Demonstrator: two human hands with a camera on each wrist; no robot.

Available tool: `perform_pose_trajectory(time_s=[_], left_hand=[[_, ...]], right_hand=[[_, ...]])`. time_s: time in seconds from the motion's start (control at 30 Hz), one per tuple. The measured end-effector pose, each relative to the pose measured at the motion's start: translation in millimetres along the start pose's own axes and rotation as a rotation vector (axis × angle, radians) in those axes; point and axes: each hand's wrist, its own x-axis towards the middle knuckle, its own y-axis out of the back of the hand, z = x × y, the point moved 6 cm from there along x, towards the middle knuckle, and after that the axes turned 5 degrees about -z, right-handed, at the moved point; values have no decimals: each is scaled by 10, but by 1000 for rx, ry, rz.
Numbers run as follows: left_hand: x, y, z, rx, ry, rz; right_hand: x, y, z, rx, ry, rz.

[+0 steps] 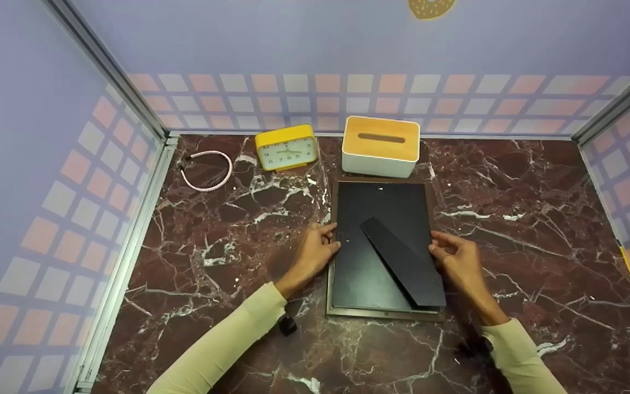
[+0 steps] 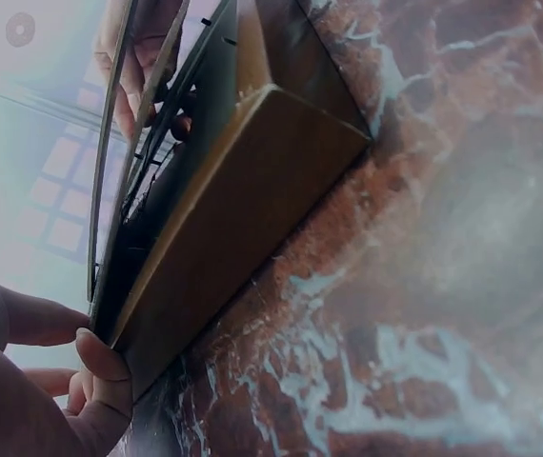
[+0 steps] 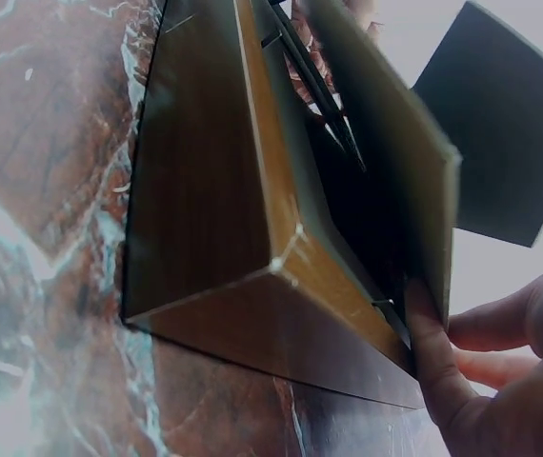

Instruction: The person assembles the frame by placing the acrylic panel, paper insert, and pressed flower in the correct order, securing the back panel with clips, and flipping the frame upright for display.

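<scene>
A brown wooden picture frame (image 1: pixel 386 315) lies face down on the marble-patterned table. Over it is its black backing board (image 1: pixel 359 273), with a slanting stand leg (image 1: pixel 402 262) on top. My left hand (image 1: pixel 313 251) pinches the board's left edge between thumb and fingers. On the opposite side, my right hand (image 1: pixel 460 262) pinches the right edge. From the right wrist, the board (image 3: pixel 395 143) shows tilted up out of the wooden frame (image 3: pixel 205 162), with a dark gap beneath. Small metal tabs (image 3: pixel 271 38) stick out along the frame's inner edge.
A yellow alarm clock (image 1: pixel 286 148) and a white tissue box (image 1: pixel 380 146) with a wooden lid stand by the back wall, the box just behind the frame. A pale headband (image 1: pixel 231 167) lies at the back left. Patterned walls enclose the table.
</scene>
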Motion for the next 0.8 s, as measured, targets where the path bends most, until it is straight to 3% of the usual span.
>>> perform_pose_trajectory(time_s=[0.33, 0.6, 0.8], left_hand=[[8, -16, -11, 35, -22, 16], [-8, -37, -2, 47, -35, -9], [-10, -39, -5, 74, -68, -3]], right_hand=[[7, 9, -9, -19, 14, 14], [-8, 32, 0, 58, -1, 35], [7, 19, -2, 5, 6, 51]])
